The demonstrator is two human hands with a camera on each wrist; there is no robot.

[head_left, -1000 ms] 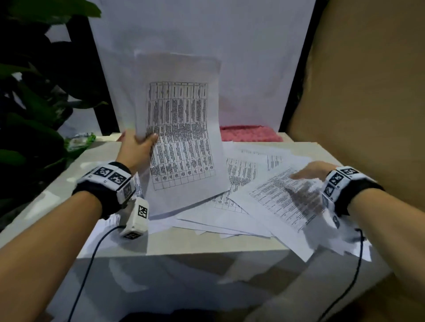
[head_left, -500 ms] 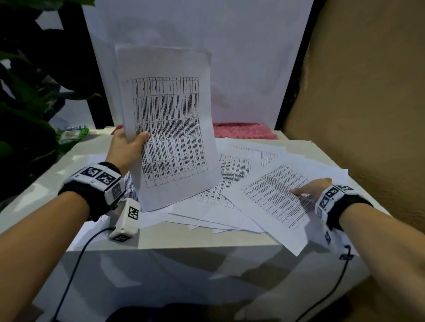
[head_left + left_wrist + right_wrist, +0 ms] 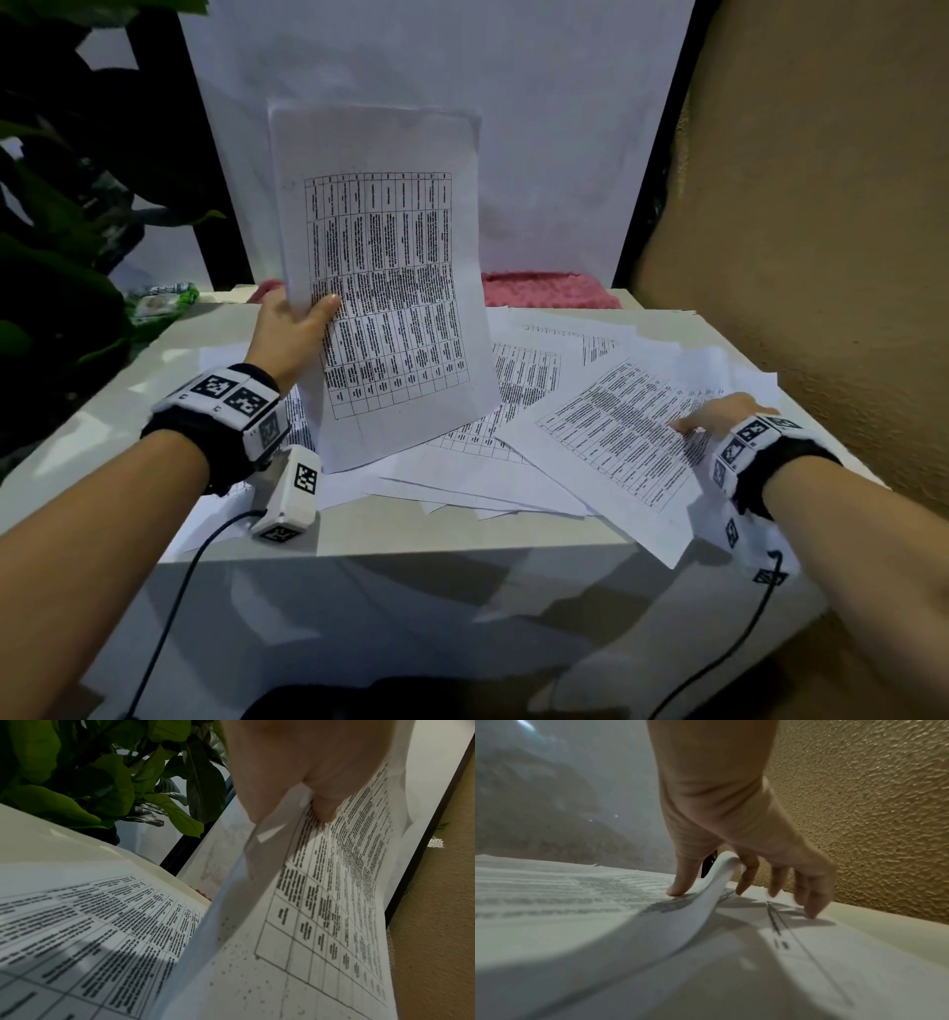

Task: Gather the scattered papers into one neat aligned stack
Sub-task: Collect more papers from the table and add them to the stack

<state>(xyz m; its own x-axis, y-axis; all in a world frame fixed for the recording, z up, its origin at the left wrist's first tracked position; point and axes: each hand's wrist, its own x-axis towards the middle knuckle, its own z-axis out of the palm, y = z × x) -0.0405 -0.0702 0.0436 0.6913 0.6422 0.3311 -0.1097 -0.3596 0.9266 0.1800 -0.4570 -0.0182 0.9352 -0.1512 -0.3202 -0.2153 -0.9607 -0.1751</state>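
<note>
My left hand holds a sheaf of printed papers upright over the white table, thumb in front and fingers behind the left edge. In the left wrist view the left hand pinches that sheaf. Several more printed sheets lie fanned out across the table. At the right, my right hand is on the top slanted sheet. The right wrist view shows the right hand with its thumb on the sheet, whose edge curls up between thumb and index finger; the other fingertips touch the paper below.
A textured tan wall stands close on the right. A leafy plant and a green packet are at the left. Behind the table lie a pink cloth and a white backdrop. The slanted sheet overhangs the table's front edge.
My right hand has drawn back toward the slanted sheet's right edge, and its thumb now lies on the sheet. The left hand still holds the upright sheaf, little moved.
</note>
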